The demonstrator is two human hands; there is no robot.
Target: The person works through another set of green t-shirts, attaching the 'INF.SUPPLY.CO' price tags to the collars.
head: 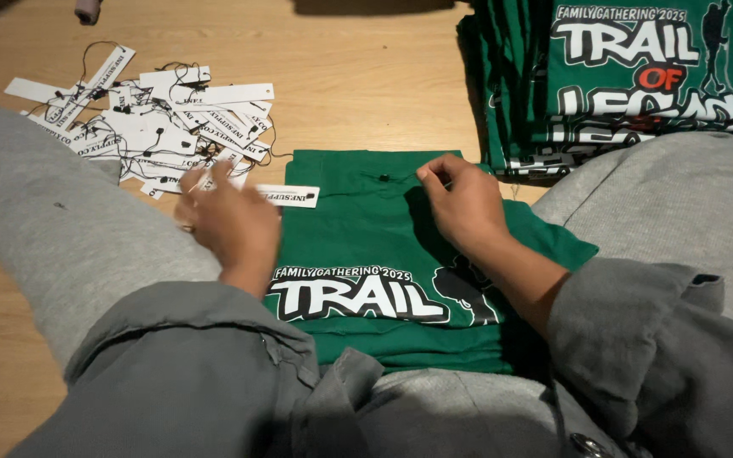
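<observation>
A folded green T-shirt (358,229) with a white and black print lies on the wooden floor between my knees. My right hand (460,203) rests on its upper part, fingers pinched at the collar near a small black fastener (383,177). My left hand (226,220) is blurred at the shirt's left edge, holding a white paper hang tag (288,196) by its end. Both arms wear grey sleeves.
A loose heap of white hang tags with black strings (150,127) lies on the floor at upper left. A stack of folded green printed shirts (621,76) stands at upper right. My grey-trousered legs (36,203) flank the shirt.
</observation>
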